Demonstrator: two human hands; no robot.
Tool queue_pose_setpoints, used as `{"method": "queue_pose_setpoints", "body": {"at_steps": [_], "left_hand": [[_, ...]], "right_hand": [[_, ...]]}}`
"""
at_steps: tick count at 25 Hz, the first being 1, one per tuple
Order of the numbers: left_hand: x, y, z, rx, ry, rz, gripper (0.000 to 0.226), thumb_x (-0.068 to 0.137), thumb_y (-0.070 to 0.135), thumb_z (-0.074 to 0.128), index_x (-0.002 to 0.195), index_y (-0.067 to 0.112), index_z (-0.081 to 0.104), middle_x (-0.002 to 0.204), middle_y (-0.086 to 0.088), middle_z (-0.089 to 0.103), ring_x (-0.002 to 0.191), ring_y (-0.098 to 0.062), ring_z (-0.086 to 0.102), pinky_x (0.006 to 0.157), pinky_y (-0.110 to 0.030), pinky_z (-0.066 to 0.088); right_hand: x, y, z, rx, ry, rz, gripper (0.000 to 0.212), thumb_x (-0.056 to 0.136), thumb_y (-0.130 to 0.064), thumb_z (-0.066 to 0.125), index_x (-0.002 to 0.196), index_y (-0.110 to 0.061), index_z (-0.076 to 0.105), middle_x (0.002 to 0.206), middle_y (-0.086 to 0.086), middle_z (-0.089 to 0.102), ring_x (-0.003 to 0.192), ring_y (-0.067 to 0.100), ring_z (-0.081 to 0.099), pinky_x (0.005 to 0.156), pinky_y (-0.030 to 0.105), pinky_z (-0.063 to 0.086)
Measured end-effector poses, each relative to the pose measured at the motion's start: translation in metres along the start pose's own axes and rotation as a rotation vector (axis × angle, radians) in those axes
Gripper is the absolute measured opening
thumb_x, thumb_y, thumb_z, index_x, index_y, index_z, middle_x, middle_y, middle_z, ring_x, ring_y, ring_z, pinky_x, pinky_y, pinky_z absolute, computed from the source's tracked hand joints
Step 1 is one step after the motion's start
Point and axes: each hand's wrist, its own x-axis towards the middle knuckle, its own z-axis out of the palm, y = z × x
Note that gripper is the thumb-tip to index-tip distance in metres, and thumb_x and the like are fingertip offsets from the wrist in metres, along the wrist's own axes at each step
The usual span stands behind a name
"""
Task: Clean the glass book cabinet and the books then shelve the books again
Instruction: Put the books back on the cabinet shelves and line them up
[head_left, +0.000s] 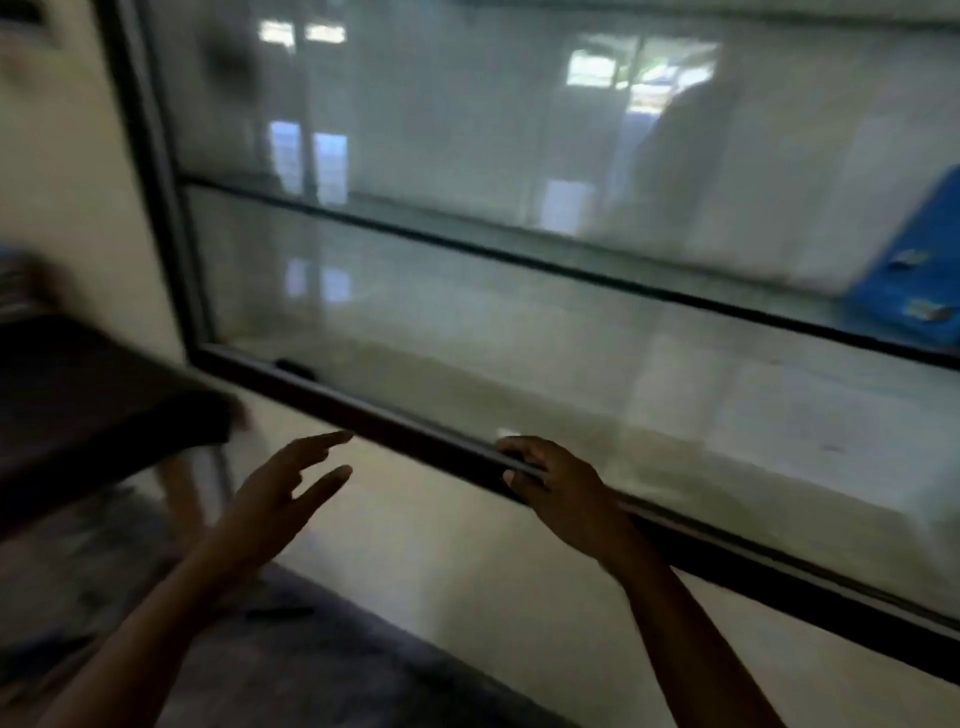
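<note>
Two bare forearms reach up from the near edge of the view. Left hand (280, 493): grip released, fingers straight and spread, holding nothing, fingertips just short of the cabinet's lower left corner. Right hand (556, 483): grip closed on the bottom rail (395, 431), fingers curled over its top edge with the thumb beneath. The glass book cabinet (519, 156) is fixed to a pale wall (467, 571) and fills the upper and right parts of the view. It has a dark frame, and the front pane is hazy and full of window reflections. One shelf (519, 252) runs across inside, dividing it into an upper and a lower compartment. At the shelf's right end, in the upper compartment, a blue book (919, 275) sits tilted, its lower edge on the shelf. It is too blurred to read. Nothing else can be made out behind the glass. A dark tabletop (93, 405) stands left of the cabinet, its near corner beside the cabinet's lower left corner and above the left forearm. Dark floor (311, 649) lies below the wall.
</note>
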Motion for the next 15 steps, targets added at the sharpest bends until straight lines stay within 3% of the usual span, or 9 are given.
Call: {"method": "queue_pose_setpoints", "body": {"at_steps": [2, 3, 6, 8, 10, 11, 13, 15], "left_hand": [[-0.075, -0.057, -0.076, -0.062, 0.126, -0.276, 0.035, 0.070, 0.047, 0.068, 0.104, 0.052, 0.061, 0.125, -0.006, 0.056, 0.115, -0.023, 0.054, 0.096, -0.043, 0.043], [-0.116, -0.083, -0.118, -0.031, 0.230, -0.353, 0.030, 0.077, 0.039, 0.071, 0.105, 0.041, 0.061, 0.122, -0.007, 0.059, 0.114, -0.025, 0.056, 0.094, -0.040, 0.045], [-0.238, -0.131, -0.234, 0.111, 0.490, -0.509, 0.026, 0.088, 0.032, 0.060, 0.108, 0.015, 0.060, 0.107, 0.006, 0.066, 0.097, 0.000, 0.062, 0.077, -0.008, 0.046], [-0.318, -0.145, -0.288, 0.117, 0.574, -0.663, 0.024, 0.092, 0.006, 0.052, 0.116, 0.000, 0.057, 0.109, -0.005, 0.060, 0.096, -0.004, 0.058, 0.071, -0.001, 0.042], [-0.390, -0.151, -0.329, 0.122, 0.675, -0.790, 0.025, 0.093, 0.000, 0.049, 0.116, 0.008, 0.057, 0.111, -0.007, 0.058, 0.101, -0.016, 0.053, 0.073, -0.008, 0.042], [-0.420, -0.156, -0.344, 0.132, 0.730, -0.840, 0.025, 0.093, 0.002, 0.049, 0.114, 0.012, 0.057, 0.110, -0.006, 0.059, 0.102, -0.016, 0.053, 0.075, -0.013, 0.042], [-0.463, -0.169, -0.369, 0.157, 0.811, -0.928, 0.023, 0.092, 0.003, 0.052, 0.111, 0.013, 0.059, 0.111, -0.007, 0.060, 0.102, -0.016, 0.054, 0.079, -0.016, 0.042], [-0.482, -0.192, -0.388, 0.139, 0.819, -1.007, 0.021, 0.092, 0.005, 0.053, 0.107, 0.019, 0.060, 0.111, -0.005, 0.061, 0.104, -0.020, 0.055, 0.085, -0.022, 0.043]], "right_hand": [[0.011, -0.035, 0.092, 0.103, -0.140, -0.006, 0.029, 0.093, -0.021, 0.056, 0.121, -0.028, 0.056, 0.121, -0.019, 0.051, 0.115, 0.002, 0.047, 0.087, 0.011, 0.036], [0.014, -0.059, 0.140, 0.154, -0.226, -0.010, 0.029, 0.093, -0.021, 0.056, 0.120, -0.029, 0.055, 0.122, -0.019, 0.052, 0.114, 0.001, 0.047, 0.083, 0.008, 0.038], [0.005, -0.129, 0.273, 0.285, -0.443, 0.010, 0.030, 0.093, -0.014, 0.055, 0.123, -0.019, 0.055, 0.120, -0.011, 0.056, 0.111, 0.004, 0.051, 0.079, 0.003, 0.039], [-0.009, -0.166, 0.347, 0.365, -0.606, 0.045, 0.031, 0.093, -0.002, 0.052, 0.123, -0.006, 0.053, 0.118, -0.001, 0.055, 0.111, 0.011, 0.051, 0.075, 0.003, 0.039], [-0.023, -0.191, 0.421, 0.378, -0.760, 0.088, 0.032, 0.090, 0.003, 0.052, 0.122, -0.002, 0.049, 0.124, 0.006, 0.051, 0.116, 0.020, 0.051, 0.075, 0.004, 0.042], [-0.028, -0.201, 0.451, 0.381, -0.835, 0.119, 0.031, 0.089, -0.004, 0.057, 0.120, -0.003, 0.050, 0.126, 0.009, 0.052, 0.115, 0.018, 0.053, 0.075, 0.004, 0.042], [-0.033, -0.210, 0.498, 0.373, -0.931, 0.144, 0.032, 0.084, -0.026, 0.067, 0.111, -0.015, 0.054, 0.124, 0.006, 0.057, 0.106, 0.002, 0.055, 0.077, 0.007, 0.043], [-0.028, -0.218, 0.529, 0.252, -0.983, 0.154, 0.022, 0.090, -0.023, 0.061, 0.109, -0.031, 0.053, 0.120, -0.004, 0.059, 0.107, 0.002, 0.054, 0.081, 0.012, 0.043]]}}
